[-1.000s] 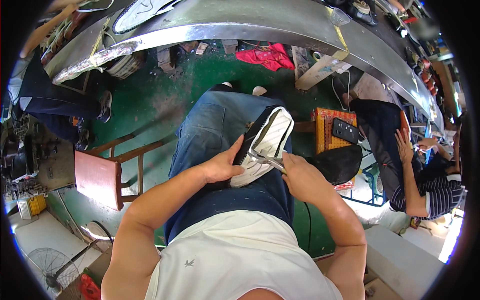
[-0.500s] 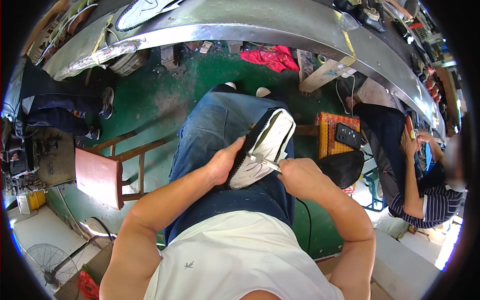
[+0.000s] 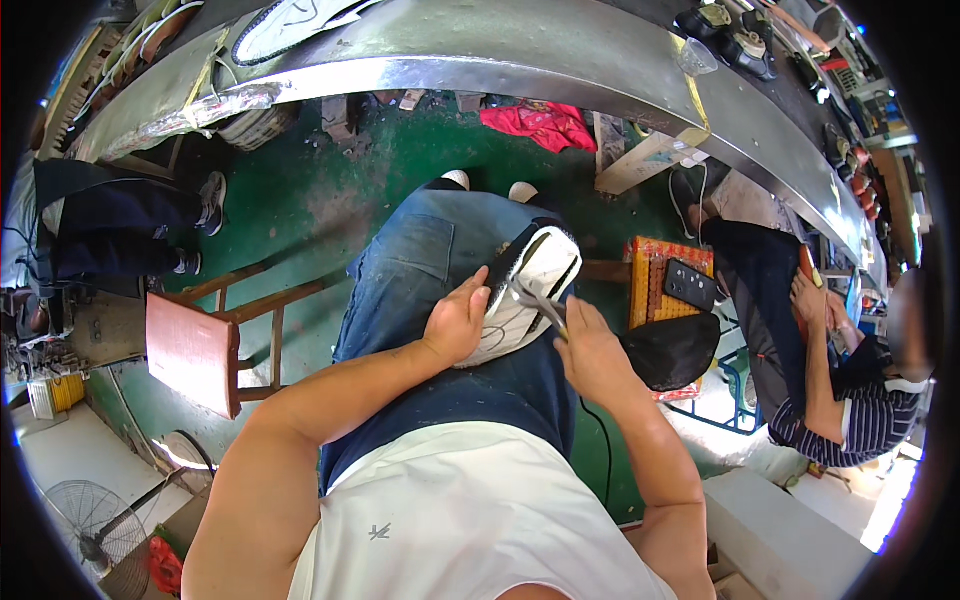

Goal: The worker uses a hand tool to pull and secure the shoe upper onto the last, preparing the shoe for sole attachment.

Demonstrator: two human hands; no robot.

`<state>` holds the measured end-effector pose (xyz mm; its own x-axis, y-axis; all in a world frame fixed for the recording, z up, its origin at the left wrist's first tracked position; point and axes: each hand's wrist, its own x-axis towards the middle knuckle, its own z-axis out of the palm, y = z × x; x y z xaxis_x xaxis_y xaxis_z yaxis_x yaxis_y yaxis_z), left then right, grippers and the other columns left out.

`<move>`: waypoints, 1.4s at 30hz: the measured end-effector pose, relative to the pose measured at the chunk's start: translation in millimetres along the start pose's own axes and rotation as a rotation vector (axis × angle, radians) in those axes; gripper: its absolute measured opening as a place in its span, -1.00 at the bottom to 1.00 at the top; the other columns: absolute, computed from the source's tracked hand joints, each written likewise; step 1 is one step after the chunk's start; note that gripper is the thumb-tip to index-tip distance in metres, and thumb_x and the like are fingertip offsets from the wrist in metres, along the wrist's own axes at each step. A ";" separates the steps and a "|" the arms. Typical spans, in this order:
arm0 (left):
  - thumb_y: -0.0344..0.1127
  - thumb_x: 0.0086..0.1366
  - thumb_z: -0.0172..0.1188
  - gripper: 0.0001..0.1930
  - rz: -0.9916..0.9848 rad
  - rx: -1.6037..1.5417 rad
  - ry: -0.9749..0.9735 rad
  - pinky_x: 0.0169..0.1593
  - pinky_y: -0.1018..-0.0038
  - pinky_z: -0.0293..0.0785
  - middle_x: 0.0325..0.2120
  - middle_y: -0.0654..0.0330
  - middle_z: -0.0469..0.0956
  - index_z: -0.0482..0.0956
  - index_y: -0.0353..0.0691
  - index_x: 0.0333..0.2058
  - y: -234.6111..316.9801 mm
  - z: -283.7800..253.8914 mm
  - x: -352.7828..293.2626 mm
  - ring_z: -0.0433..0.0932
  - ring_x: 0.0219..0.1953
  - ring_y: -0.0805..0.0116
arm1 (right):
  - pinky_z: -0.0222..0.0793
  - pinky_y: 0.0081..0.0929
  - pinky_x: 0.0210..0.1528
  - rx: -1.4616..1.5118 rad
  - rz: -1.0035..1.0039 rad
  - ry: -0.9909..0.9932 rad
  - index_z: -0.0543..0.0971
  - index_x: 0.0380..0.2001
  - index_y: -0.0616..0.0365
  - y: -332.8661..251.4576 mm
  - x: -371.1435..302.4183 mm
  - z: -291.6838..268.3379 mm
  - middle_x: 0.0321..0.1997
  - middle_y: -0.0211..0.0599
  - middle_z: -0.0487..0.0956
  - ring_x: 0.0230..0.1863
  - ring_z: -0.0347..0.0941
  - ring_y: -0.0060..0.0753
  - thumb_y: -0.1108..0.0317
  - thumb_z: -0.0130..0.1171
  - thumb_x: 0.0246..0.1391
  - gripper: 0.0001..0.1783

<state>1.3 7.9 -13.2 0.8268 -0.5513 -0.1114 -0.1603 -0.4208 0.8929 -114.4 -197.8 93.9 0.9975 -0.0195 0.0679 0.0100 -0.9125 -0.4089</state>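
Note:
A shoe upper (image 3: 510,335) with a white underside and a dark stitched edge lies across my lap, bottom side up. My left hand (image 3: 458,322) is wrapped round its left side, the fingers partly hidden beneath it. In my right hand (image 3: 592,345) is a pair of metal lasting pincers (image 3: 540,303). Their jaws touch the left rim of the upper, close to my left fingertips. My right fingers are closed round the handles, which are mostly covered by the hand.
Ahead stretches a metal workbench (image 3: 480,75) with another white upper (image 3: 290,28) on it. A wooden stool (image 3: 190,345) stands left. At right are a phone (image 3: 690,284) and black cloth (image 3: 672,350) on an orange seat. A seated co-worker (image 3: 840,370) works farther right.
The upper has tilted and turned on my lap. My left hand has shifted slightly right and up, and the pincers have rolled so both arms show. My right hand remains beside the upper.

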 end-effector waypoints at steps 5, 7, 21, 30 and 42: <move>-0.18 0.50 -0.06 -0.46 0.213 0.199 -0.109 0.33 0.23 0.34 0.38 -0.14 0.21 0.25 -0.28 0.37 3.5 -7.5 7.3 0.27 0.38 -0.09 | 0.52 -0.07 -0.12 0.080 0.226 -0.200 0.45 -0.03 0.25 23.2 -2.0 35.8 -0.15 0.01 0.60 -0.17 0.56 0.15 0.37 0.25 0.15 -0.64; -0.25 0.47 -0.02 -0.45 0.346 0.332 -0.250 0.31 0.24 0.37 0.43 -0.13 0.09 0.24 -0.24 0.38 17.6 -14.4 10.1 0.24 0.40 -0.10 | 0.51 -0.07 -0.16 0.166 0.232 -0.076 0.46 -0.05 0.23 31.1 -20.1 49.1 -0.17 0.01 0.60 -0.19 0.57 0.15 0.35 0.25 0.16 -0.67; 0.07 0.38 0.14 -0.23 0.076 0.760 -0.839 0.03 0.14 0.62 0.48 -0.25 -0.22 0.01 0.31 0.49 86.1 -36.3 48.3 0.52 0.16 -0.23 | 0.47 0.04 -0.13 0.216 0.316 -0.229 0.48 -0.08 0.28 51.8 24.6 35.5 -0.29 0.17 0.62 -0.22 0.56 0.32 0.15 0.03 0.35 -0.64; -0.10 0.40 0.18 -0.17 0.034 0.137 -0.356 0.36 0.29 0.25 0.38 -0.35 0.09 -0.03 -0.21 0.48 8.4 -25.6 -7.5 0.29 0.36 -0.19 | 0.45 0.12 -0.18 0.351 0.356 -0.327 0.48 -0.17 0.27 17.8 2.5 11.1 -0.28 0.22 0.61 -0.24 0.55 0.34 0.06 -0.02 0.38 -0.59; -0.29 0.08 0.44 0.30 -0.180 0.139 -0.751 0.18 0.25 0.44 -0.01 -0.35 0.56 -0.49 -0.13 0.49 41.0 -59.2 10.1 0.59 0.04 -0.20 | 0.45 0.05 -0.14 0.672 0.437 -0.184 0.51 -0.18 0.26 -3.7 -26.0 23.7 -0.33 0.16 0.62 -0.24 0.57 0.28 0.06 -0.04 0.41 -0.59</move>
<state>34.9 27.7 48.1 0.2684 -0.7849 -0.5585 -0.1655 -0.6087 0.7759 -138.7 -184.2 72.1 0.9159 -0.1961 -0.3502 -0.4008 -0.3980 -0.8252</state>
